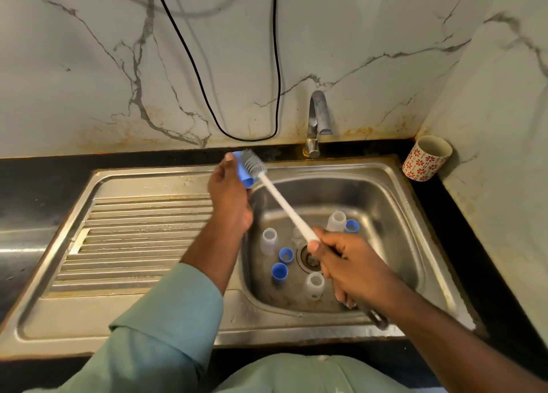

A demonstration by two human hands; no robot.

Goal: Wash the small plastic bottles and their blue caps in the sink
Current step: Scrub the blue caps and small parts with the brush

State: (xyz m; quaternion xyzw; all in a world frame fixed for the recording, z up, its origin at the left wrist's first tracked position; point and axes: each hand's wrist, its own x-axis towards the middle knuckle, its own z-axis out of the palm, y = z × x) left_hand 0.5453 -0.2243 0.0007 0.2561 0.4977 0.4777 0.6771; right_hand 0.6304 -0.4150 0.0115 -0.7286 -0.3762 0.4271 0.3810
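Your left hand (pixel 229 196) pinches the blue cap (pixel 243 171), up-left along the brush (pixel 281 202) handle your right hand (pixel 347 266) grips.

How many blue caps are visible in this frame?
4: one blue cap held in the left hand at, two left of the drain, one at the basin's back right. Others may be hidden.

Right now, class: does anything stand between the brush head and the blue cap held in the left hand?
Nothing visible does. The left hand grips the blue cap above the sink's back-left rim, and the grey brush head lies right against the cap. The right hand holds the brush's white handle over the basin.
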